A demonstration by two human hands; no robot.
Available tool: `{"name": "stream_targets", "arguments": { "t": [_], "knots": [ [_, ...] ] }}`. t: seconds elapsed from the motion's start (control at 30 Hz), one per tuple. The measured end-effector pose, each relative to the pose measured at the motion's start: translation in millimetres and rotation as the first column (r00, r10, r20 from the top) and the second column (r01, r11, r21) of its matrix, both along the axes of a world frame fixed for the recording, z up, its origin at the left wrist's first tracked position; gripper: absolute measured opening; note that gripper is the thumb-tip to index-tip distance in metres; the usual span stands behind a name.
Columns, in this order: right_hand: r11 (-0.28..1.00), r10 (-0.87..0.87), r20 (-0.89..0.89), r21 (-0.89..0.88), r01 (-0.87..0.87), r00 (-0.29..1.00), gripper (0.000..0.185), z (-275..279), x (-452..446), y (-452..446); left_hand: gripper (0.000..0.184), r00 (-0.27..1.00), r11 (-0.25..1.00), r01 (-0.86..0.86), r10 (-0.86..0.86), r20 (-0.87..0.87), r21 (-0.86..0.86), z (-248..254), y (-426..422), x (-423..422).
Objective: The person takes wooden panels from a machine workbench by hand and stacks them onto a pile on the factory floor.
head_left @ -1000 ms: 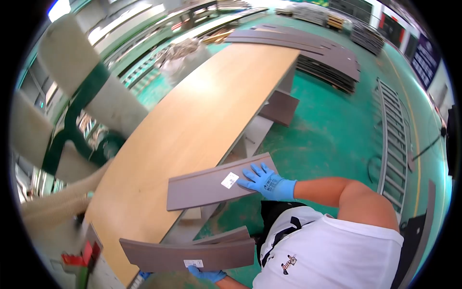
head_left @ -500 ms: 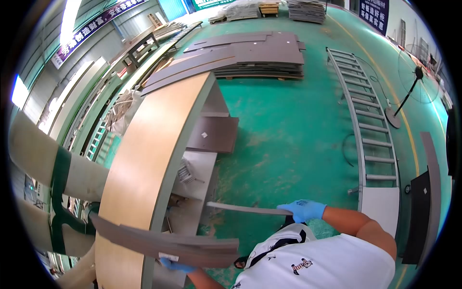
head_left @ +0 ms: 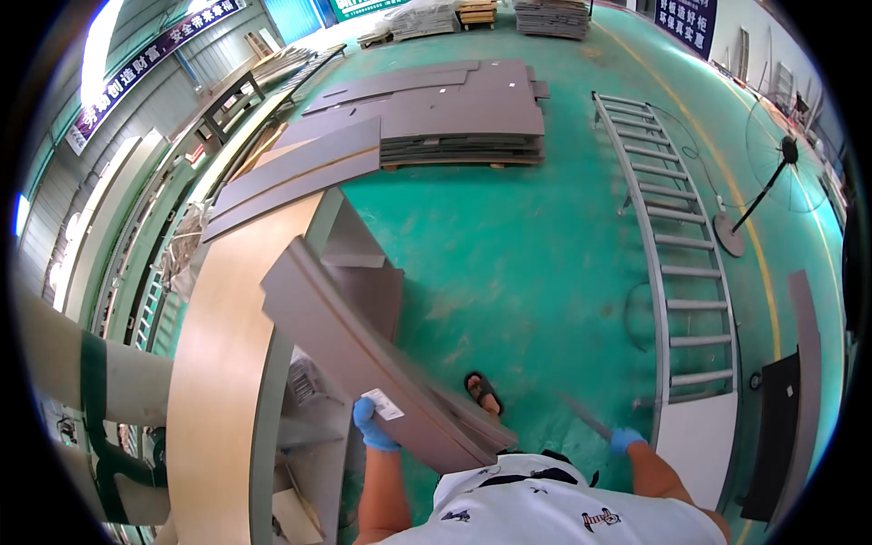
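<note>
My left hand [head_left: 374, 425], in a blue glove, holds grey-brown panels [head_left: 350, 350] by their edge beside a white label. The panels slant from over the workbench [head_left: 218, 363] down toward my waist. To the right, my right hand [head_left: 626, 440], also gloved in blue, grips a thin grey panel [head_left: 589, 418] seen nearly edge-on and blurred. Another grey panel [head_left: 300, 168] with a brown groove lies across the far end of the bench.
A stack of grey panels [head_left: 463, 104] lies on the floor ahead. A roller conveyor [head_left: 677, 245] runs along the right, with a standing fan [head_left: 788, 150] beyond it. Dark panels [head_left: 772, 427] stand at the far right. Large duct pipes [head_left: 54, 372] are at the left.
The view has turned right. The panels in my left hand have swung from lying across the bench to a steep slant. My right hand has moved the other panel away from the bench to the right.
</note>
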State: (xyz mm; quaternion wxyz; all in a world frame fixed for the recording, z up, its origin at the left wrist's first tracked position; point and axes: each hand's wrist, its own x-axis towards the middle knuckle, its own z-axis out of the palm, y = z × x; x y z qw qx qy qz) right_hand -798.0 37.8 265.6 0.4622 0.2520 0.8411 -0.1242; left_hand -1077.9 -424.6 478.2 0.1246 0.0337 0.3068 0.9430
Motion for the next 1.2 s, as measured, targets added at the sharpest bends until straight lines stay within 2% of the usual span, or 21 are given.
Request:
{"name": "stream_targets", "arguments": {
  "t": [0.03,0.07,0.1,0.13,0.17,0.2,0.23,0.27,0.3,0.33,0.37,0.43,0.6,0.73,0.87,0.9,0.97,1.03,1.07,1.13,1.2],
  "knots": [
    [0.998,-0.005,0.085,-0.055,0.01,0.996,0.047,-9.8,4.3,12.4,0.07,1.0,1.0,0.003,-0.003,0.003,0.016,-4.1,17.3,-28.1],
    [0.993,-0.008,0.176,-0.11,0.028,0.984,0.047,-15.9,13.2,22.6,0.072,0.994,0.993,0.104,-0.106,0.018,0.063,-9.5,33.4,-54.3],
    [0.98,-0.053,0.255,-0.173,0.1,0.966,0.047,-13.9,22.9,30.5,0.073,0.978,0.973,0.204,-0.209,0.029,0.111,-14.5,48.4,-78.7],
    [0.959,-0.095,0.322,-0.225,0.174,0.942,0.048,-9.7,24.6,38.3,0.074,0.973,0.969,0.218,-0.225,0.052,0.113,-19.7,64.9,-105.0],
    [0.862,0.213,0.056,-0.48,-0.161,0.975,0.045,-25.4,50.2,46.3,0.073,0.956,0.953,0.261,-0.277,0.096,0.152,-23.2,81.2,-131.8],
    [0.66,0.419,-0.319,-0.535,-0.526,0.85,0.043,-42.6,76.1,55.1,0.073,0.934,0.935,0.298,-0.328,0.143,0.194,-28.0,96.1,-153.4],
    [0.792,0.182,-0.087,-0.578,-0.198,0.979,0.043,-24.6,57.9,49.1,0.069,0.899,0.907,0.351,-0.397,0.188,0.234,-35.0,109.8,-177.4],
    [0.855,-0.154,0.148,-0.476,0.207,0.977,0.043,-10.9,28.4,46.2,0.073,0.92,0.935,0.333,-0.35,0.176,0.121,-40.6,126.9,-201.9],
    [0.81,-0.413,0.242,-0.342,0.476,0.878,0.043,-5.4,-0.6,47.6,0.071,0.911,0.924,0.354,-0.376,0.17,0.143,-32.8,145.6,-222.9],
    [0.752,-0.549,0.232,-0.284,0.596,0.803,0.043,0.3,-30.6,45.8,0.07,0.902,0.914,0.371,-0.397,0.171,0.164,-24.3,164.3,-243.4],
    [0.712,-0.616,0.197,-0.275,0.646,0.763,0.043,6.1,-60.1,45.0,0.07,0.903,0.916,0.363,-0.391,0.177,0.171,-22.2,179.7,-265.6],
    [0.665,-0.688,0.122,-0.289,0.689,0.715,0.042,12.0,-116.6,45.1,0.064,0.821,0.85,0.486,-0.524,0.228,0.202,-22.5,201.7,-303.1],
    [0.649,-0.712,0.041,-0.34,0.68,0.701,0.042,-5.6,-251.4,67.4,0.056,0.819,0.834,0.493,-0.541,0.192,0.247,-21.0,275.7,-404.0],
    [0.686,-0.66,0.056,-0.362,0.631,0.749,0.042,-38.6,-350.2,105.3,0.055,0.829,0.852,0.45,-0.509,0.23,0.267,-38.5,333.2,-497.9],
    [0.76,-0.545,0.081,-0.371,0.533,0.834,0.042,-58.8,-443.6,173.3,0.05,0.86,0.901,0.366,-0.423,0.285,0.231,-32.4,390.0,-599.9],
    [0.782,-0.507,0.087,-0.372,0.5,0.857,0.042,-57.8,-465.9,193.0,0.047,0.824,0.892,0.362,-0.442,0.354,0.27,-42.5,394.7,-625.9],
    [0.834,-0.408,0.066,-0.378,0.402,0.91,0.042,-59.8,-517.2,233.5,0.047,0.855,0.924,0.306,-0.374,0.36,0.23,-39.7,411.5,-672.7],
    [0.903,-0.254,-0.011,-0.361,0.233,0.967,0.042,-72.1,-574.6,275.8,0.047,0.881,0.95,0.238,-0.299,0.366,0.202,-30.7,424.4,-715.7],
    [0.937,-0.102,-0.103,-0.343,0.061,0.989,0.04,-88.3,-595.7,303.6,0.047,0.9,0.968,0.175,-0.232,0.369,0.181,-22.4,430.5,-734.3],
    [0.944,-0.319,-0.16,-0.144,0.298,0.934,0.046,-68.0,-676.7,332.2,0.047,0.908,0.981,0.085,-0.148,0.392,0.173,-20.7,435.2,-767.8],
    [0.944,-0.327,-0.291,-0.134,0.3,0.899,0.052,-31.4,-757.2,356.3,0.048,0.919,0.981,0.054,-0.121,0.375,0.185,-30.7,434.3,-812.4]
  ]
}}
